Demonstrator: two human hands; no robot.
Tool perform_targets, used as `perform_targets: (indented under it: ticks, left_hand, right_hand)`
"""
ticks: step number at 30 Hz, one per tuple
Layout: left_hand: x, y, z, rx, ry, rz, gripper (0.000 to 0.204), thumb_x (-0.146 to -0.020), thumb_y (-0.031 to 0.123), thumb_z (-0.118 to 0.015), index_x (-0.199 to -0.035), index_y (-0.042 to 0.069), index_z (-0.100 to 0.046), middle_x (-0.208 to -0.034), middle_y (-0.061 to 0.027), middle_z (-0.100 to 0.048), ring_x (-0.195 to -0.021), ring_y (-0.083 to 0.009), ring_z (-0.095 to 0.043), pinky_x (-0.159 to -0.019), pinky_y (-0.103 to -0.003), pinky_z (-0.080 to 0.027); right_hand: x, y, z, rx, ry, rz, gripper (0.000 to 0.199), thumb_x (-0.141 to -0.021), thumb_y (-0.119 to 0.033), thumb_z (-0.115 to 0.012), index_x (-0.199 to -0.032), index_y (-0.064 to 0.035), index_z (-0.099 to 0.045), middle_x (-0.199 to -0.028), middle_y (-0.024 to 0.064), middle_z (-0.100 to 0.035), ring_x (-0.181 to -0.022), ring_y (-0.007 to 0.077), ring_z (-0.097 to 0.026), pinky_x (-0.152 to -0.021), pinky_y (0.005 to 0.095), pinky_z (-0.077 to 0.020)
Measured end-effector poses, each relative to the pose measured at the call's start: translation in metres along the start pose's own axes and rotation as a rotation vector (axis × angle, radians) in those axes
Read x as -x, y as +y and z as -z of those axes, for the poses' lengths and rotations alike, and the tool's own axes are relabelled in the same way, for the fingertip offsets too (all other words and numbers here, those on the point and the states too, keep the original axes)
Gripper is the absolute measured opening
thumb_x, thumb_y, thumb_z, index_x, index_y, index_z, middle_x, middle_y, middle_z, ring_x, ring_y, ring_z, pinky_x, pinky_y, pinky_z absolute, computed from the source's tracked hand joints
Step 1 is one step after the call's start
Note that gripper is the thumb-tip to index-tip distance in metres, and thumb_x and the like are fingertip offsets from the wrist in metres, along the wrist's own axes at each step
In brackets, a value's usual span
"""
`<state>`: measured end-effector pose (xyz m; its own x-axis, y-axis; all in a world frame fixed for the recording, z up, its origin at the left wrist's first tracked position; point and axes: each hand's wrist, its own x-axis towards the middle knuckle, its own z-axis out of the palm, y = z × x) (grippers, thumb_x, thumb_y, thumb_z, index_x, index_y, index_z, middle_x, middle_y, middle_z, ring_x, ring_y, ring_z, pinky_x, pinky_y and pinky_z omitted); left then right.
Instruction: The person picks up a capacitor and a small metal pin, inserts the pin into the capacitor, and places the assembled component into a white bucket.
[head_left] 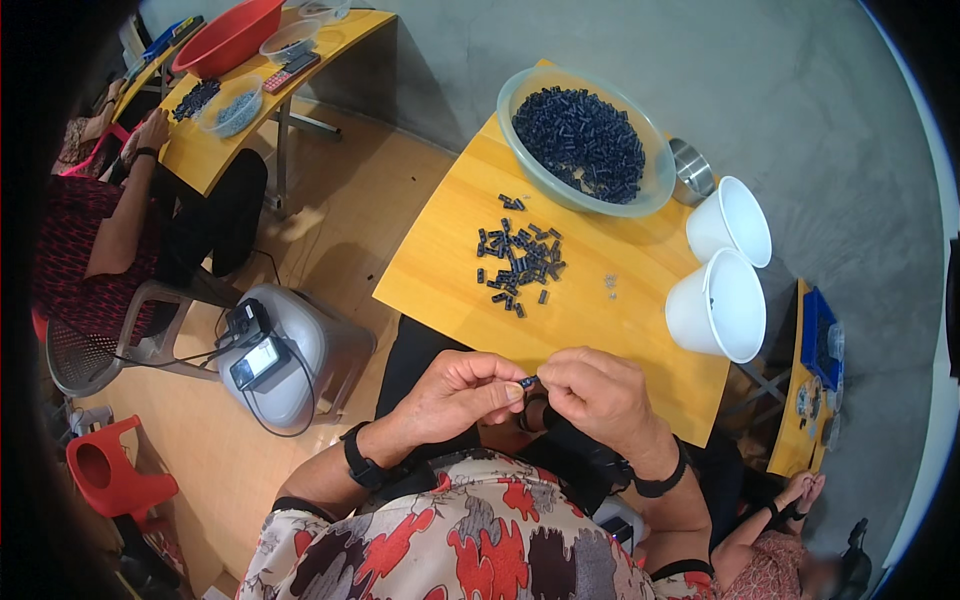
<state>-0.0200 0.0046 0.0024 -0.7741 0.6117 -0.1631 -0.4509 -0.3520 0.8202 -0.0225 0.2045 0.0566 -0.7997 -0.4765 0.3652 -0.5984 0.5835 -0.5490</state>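
My left hand point(462, 395) and my right hand point(596, 388) meet at their fingertips just off the near edge of the yellow wooden table point(450, 250). Between them they pinch one small dark blue plastic part point(527, 381). On the table ahead lies a loose pile of several such parts point(518, 262). Farther back a clear bowl point(655, 190) is heaped with many more of them. A few tiny pale bits point(610, 284) lie to the right of the pile.
Two white buckets point(722, 300) stand at the table's right edge beside a metal cup point(692, 168). A grey stool with a phone point(262, 362) is on my left. Another person point(100, 230) sits at a second yellow table with a red basin point(226, 38). A red chair point(110, 470) is lower left.
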Motion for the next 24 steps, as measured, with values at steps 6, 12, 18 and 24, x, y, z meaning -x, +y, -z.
perform_targets:
  ticks: [6, 12, 18, 24]
  left_hand:
    - [0.001, 0.005, -0.005, -0.086, 0.053, 0.086, 0.013, -0.088, 0.005, -0.056, -0.097, 0.0, -0.064, -0.077, 0.0002, -0.061, -0.062, -0.0036, -0.052, -0.055, -0.018, -0.043]
    - [0.003, 0.005, -0.007, -0.118, 0.04, 0.118, 0.014, -0.088, 0.005, -0.056, -0.099, 0.0, -0.064, -0.077, -0.0001, -0.062, -0.062, -0.0028, -0.051, -0.055, -0.017, -0.044]
    - [0.002, 0.015, -0.009, -0.006, -0.02, 0.097, 0.014, -0.089, 0.009, -0.057, -0.099, 0.001, -0.064, -0.076, -0.0026, -0.064, -0.061, -0.004, -0.054, -0.055, -0.018, -0.045]
    - [-0.001, 0.014, -0.01, 0.062, -0.095, 0.086, 0.017, -0.092, 0.012, -0.053, -0.1, 0.0, -0.063, -0.079, -0.0033, -0.064, -0.062, -0.0025, -0.052, -0.055, -0.016, -0.044]
  right_hand:
    - [-0.006, -0.006, 0.014, 0.264, -0.232, 0.212, 0.018, -0.063, -0.005, -0.066, -0.078, -0.0055, -0.055, -0.076, 0.0059, -0.053, -0.065, 0.0206, -0.058, -0.057, 0.0315, -0.0479]
    - [-0.01, -0.006, 0.009, 0.038, -0.212, 0.181, 0.015, -0.067, -0.003, -0.066, -0.077, -0.0044, -0.055, -0.071, 0.0062, -0.054, -0.062, 0.0224, -0.057, -0.055, 0.0298, -0.0472]
    - [0.004, -0.004, 0.007, -0.529, -0.063, -0.355, 0.017, -0.074, 0.007, -0.064, -0.089, -0.0026, -0.064, -0.077, 0.0056, -0.065, -0.065, 0.0126, -0.061, -0.059, 0.0232, -0.0484]
    - [0.024, -0.004, -0.008, -0.637, 0.143, -0.366, 0.015, -0.078, 0.004, -0.065, -0.092, -0.001, -0.064, -0.084, 0.0074, -0.065, -0.07, 0.0112, -0.061, -0.06, 0.0224, -0.048]
